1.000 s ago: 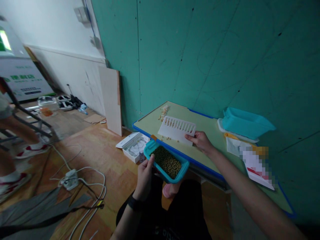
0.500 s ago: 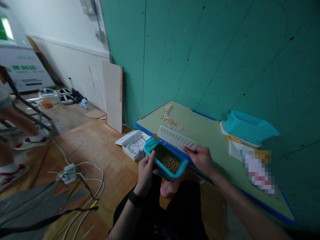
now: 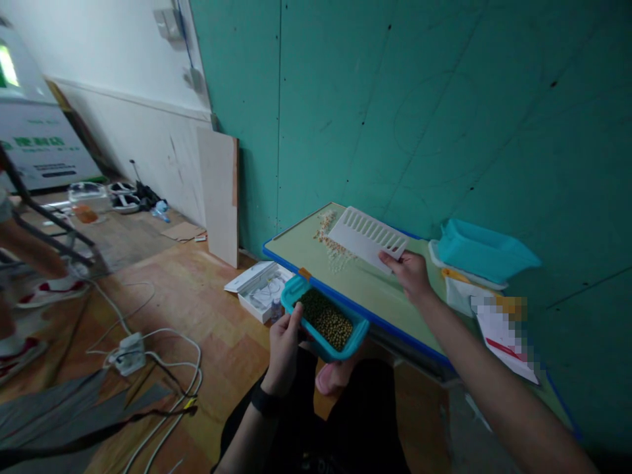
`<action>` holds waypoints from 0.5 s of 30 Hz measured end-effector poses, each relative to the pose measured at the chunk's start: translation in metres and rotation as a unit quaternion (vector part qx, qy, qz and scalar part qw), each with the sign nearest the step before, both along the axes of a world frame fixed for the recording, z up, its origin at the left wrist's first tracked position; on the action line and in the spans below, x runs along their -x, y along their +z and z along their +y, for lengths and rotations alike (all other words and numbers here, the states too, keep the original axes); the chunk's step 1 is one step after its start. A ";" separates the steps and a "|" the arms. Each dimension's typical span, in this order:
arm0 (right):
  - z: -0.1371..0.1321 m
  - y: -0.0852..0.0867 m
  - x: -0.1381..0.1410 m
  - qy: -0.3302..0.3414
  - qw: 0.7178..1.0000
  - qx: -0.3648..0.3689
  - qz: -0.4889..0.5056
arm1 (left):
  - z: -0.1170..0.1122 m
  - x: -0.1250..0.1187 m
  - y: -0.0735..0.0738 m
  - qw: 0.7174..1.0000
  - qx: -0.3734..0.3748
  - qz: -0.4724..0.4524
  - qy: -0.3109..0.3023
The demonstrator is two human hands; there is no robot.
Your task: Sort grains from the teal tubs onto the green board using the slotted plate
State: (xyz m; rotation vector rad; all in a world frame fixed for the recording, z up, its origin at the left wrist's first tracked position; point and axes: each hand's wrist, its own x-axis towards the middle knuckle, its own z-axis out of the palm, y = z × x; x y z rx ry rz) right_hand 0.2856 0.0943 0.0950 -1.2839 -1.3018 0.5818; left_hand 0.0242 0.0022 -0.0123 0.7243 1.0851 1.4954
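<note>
My left hand (image 3: pixel 285 339) grips the near-left end of a teal tray (image 3: pixel 356 330) filled with greenish-brown beans (image 3: pixel 326 318), held just below the table's blue front edge. My right hand (image 3: pixel 411 272) pinches the corner of a white slotted scraper (image 3: pixel 366 236), which hovers over the green tabletop (image 3: pixel 365 280). A scatter of pale beans (image 3: pixel 330 238) lies on the table just left of the scraper.
A teal bin (image 3: pixel 481 249) on a white lid stands at the table's right, with papers (image 3: pixel 498 322) in front. On the floor lie an open white box (image 3: pixel 259 286), a power strip (image 3: pixel 123 349) with cables, and a wooden board (image 3: pixel 220 194) leaning on the wall. Another person's legs (image 3: pixel 24 263) are at far left.
My right hand drew the scraper back to the tray's edge, then carried it out again over the table to the pale beans. The tray has stayed at the table edge.
</note>
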 end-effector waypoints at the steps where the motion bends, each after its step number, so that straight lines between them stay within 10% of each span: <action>1: 0.010 0.001 -0.010 -0.015 1.000 -0.002 0.010 | 0.000 0.001 -0.001 1.000 0.003 0.000 -0.001; 15: 0.031 -0.012 -0.042 -0.013 0.975 0.126 0.183 | -0.003 -0.001 -0.009 0.998 0.022 -0.034 -0.039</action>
